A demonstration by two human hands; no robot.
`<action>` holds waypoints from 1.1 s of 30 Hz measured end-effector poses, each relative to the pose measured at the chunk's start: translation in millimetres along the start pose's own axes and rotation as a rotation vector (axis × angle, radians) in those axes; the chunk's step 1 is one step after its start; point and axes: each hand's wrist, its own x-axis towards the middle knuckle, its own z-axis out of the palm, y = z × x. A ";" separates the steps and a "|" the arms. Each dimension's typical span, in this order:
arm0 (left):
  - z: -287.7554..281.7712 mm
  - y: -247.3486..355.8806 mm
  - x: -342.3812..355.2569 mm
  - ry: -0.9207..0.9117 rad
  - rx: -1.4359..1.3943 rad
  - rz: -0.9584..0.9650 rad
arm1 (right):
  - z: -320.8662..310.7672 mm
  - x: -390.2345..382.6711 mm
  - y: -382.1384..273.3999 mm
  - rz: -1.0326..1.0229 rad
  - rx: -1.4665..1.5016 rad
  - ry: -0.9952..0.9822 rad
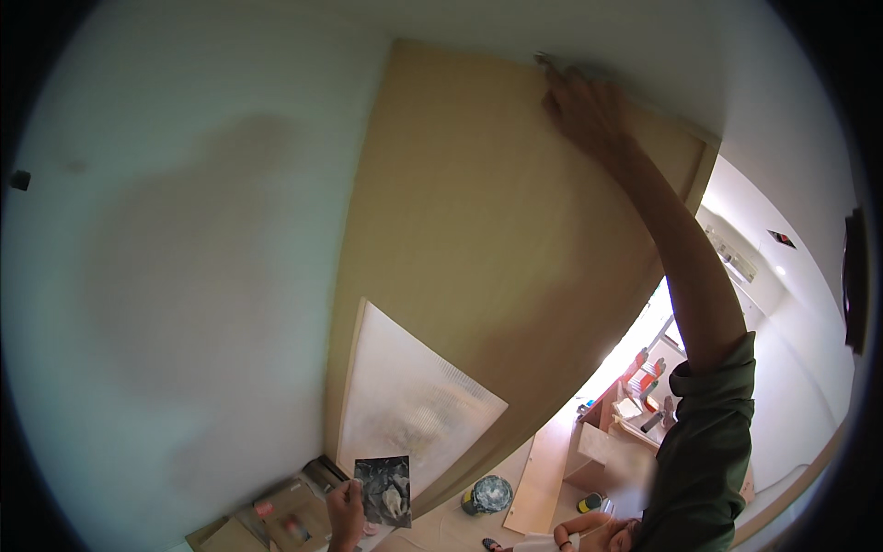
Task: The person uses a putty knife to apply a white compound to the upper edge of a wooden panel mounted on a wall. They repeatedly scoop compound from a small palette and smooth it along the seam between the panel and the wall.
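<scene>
The square board point(383, 492) is flat and black, with pale, lumpy smears on its face; the biggest is whitish and lies in the lower right part. It is placed just to the right of the left hand's fingers, at the lower edge of the view. The left hand point(346, 515) stands upright, and its thumb and fingers are pinching the board at its left edge.

The right arm is stretched long and high, with the dark green sleeve point(704, 442) rolled at the elbow. The right hand point(587, 110) is at the top edge of the tan panel point(469, 212), its fingers bent and near together. At their tips is a small grey piece point(541, 57); I cannot tell what it is, nor if the fingers are gripping it.

Above the left fingers, a whitish ribbed sheet point(418, 396) lies against the panel. To their right, well apart, stands a bucket point(487, 495) with whitish content; to their left are open cardboard boxes point(294, 515).
</scene>
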 end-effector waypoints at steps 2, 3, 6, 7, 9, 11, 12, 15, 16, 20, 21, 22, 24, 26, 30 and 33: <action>-0.9 -9.2 3.3 -0.013 -0.002 0.001 | 0.0 5.3 -0.5 -0.006 0.012 0.001; -2.3 -14.7 4.8 -0.018 -0.003 0.002 | -0.6 6.3 -0.8 -0.009 -0.015 -0.032; -11.3 -24.5 10.8 -0.122 0.257 0.002 | -0.8 9.8 -4.2 -0.031 -0.093 -0.122; -8.8 -19.8 8.6 -0.087 0.156 -0.003 | -1.7 10.2 -6.4 -0.045 -0.120 -0.148; -0.9 -6.3 2.2 -0.012 -0.047 -0.013 | -0.1 10.1 -9.7 -0.094 -0.173 -0.153; -1.9 -11.7 4.1 -0.013 -0.016 0.032 | 4.6 3.7 -5.0 -0.159 -0.233 -0.118; -2.3 -13.7 4.3 -0.013 -0.001 0.055 | 8.0 0.7 -2.0 -0.113 -0.171 -0.110; -2.8 -7.8 2.8 -0.017 0.003 0.050 | 13.6 -2.2 1.8 -0.036 -0.035 -0.086; -1.7 -4.6 1.4 0.006 0.002 0.036 | 8.5 -3.8 2.8 -0.049 -0.026 -0.075; -2.8 -25.6 4.8 0.039 0.113 0.103 | 12.4 2.7 1.3 -0.032 -0.004 -0.075; -3.7 -43.7 8.5 0.030 0.162 0.148 | 12.6 5.4 -2.0 -0.032 -0.027 -0.109; -3.6 -47.6 8.2 0.037 0.160 0.152 | 11.0 6.8 -3.0 -0.023 -0.043 -0.138; -2.7 -53.7 10.4 0.048 0.153 0.159 | 7.6 7.0 -0.6 -0.008 -0.067 -0.172; -3.5 -51.3 10.4 0.036 0.155 0.152 | 7.4 4.6 -2.0 0.000 -0.072 -0.188; -3.9 -43.4 11.0 0.005 0.117 0.134 | 3.0 -1.8 1.7 0.047 -0.029 -0.200; -9.8 -24.9 10.8 -0.078 0.163 0.062 | -11.2 -8.9 5.1 0.066 0.019 -0.206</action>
